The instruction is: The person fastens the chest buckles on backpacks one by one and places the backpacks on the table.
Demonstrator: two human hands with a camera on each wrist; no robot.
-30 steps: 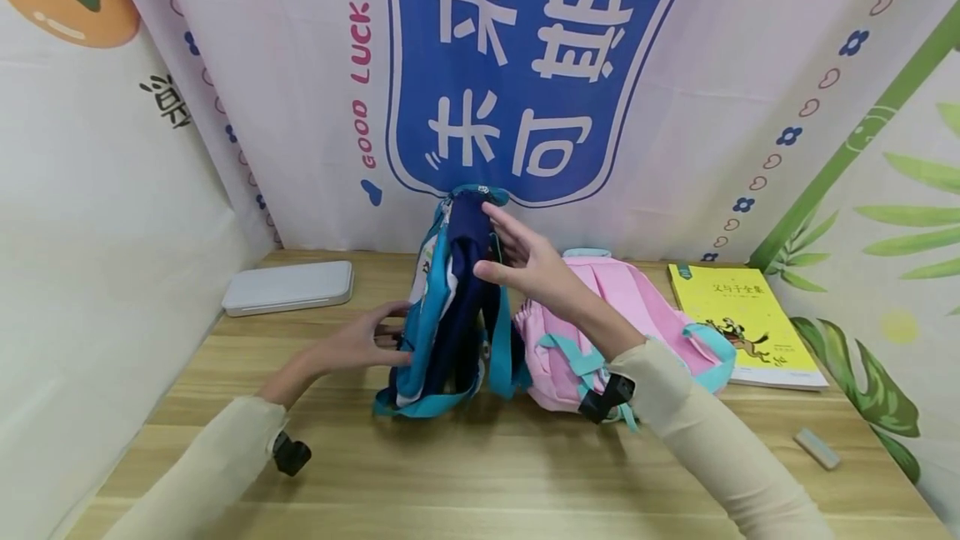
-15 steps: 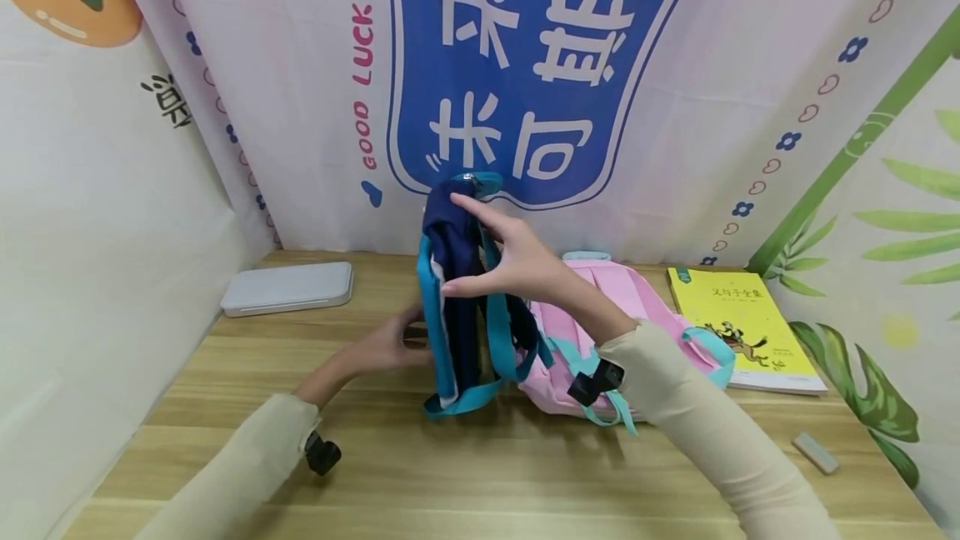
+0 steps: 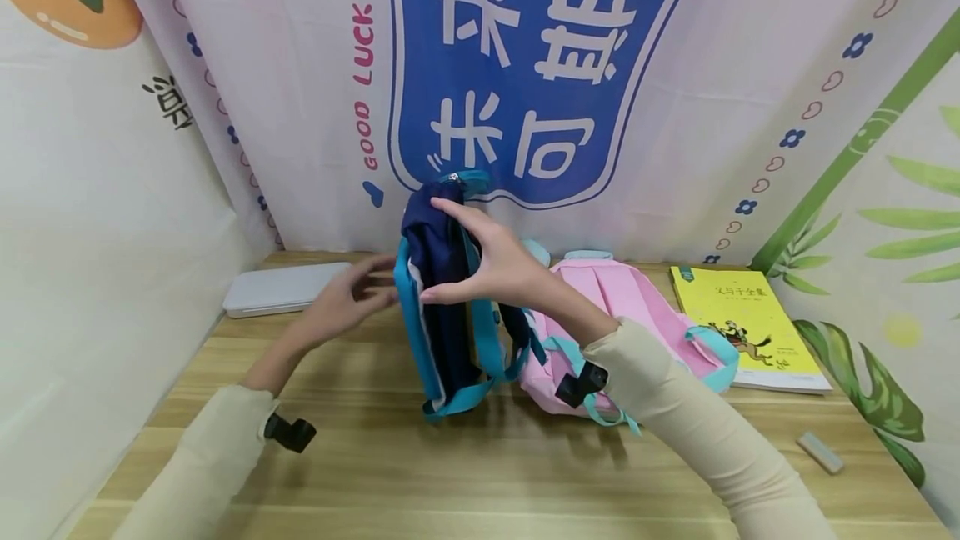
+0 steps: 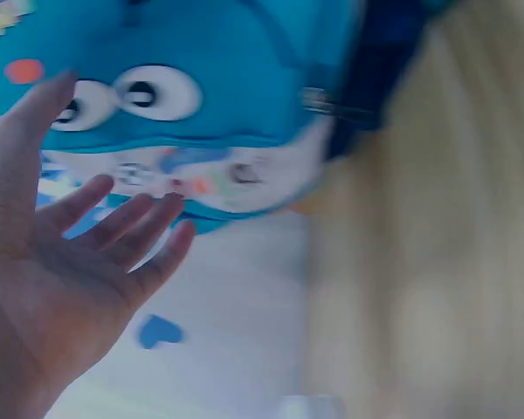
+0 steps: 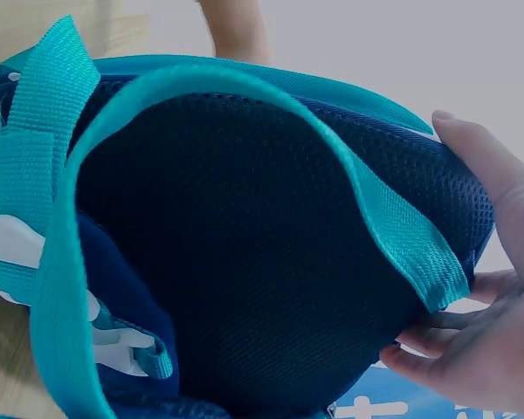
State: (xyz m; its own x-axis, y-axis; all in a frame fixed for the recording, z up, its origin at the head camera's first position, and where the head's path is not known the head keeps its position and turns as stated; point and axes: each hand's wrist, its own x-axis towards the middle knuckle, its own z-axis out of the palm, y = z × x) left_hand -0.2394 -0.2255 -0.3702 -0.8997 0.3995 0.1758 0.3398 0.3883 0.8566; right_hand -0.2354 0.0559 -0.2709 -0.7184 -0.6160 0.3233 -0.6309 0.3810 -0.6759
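A small navy and turquoise backpack [image 3: 433,244] stands upright on the table, side-on in the head view. My right hand [image 3: 498,261] grips its upper part, thumb toward me and fingers over the top. In the right wrist view, the right hand [image 5: 506,279] holds the edge of the dark mesh back panel [image 5: 244,236], and a turquoise strap [image 5: 367,183] loops across that panel. My left hand [image 3: 347,298] is beside the bag's front with fingers loosely spread. In the left wrist view, the left hand [image 4: 79,271] is palm up before the front's cartoon eyes [image 4: 162,92].
A pink backpack [image 3: 615,298] with mint straps lies right of the navy one, partly behind my right forearm. Farther right are a yellow book [image 3: 738,315] and a small grey eraser-like block [image 3: 820,452]. A pale flat case [image 3: 273,290] lies at back left, near the printed cloth backdrop [image 3: 322,107].
My right hand has shifted left along the bag's top, and the backpack has turned and its top leaned left. My left hand has moved from the bag's lower side up and to the left.
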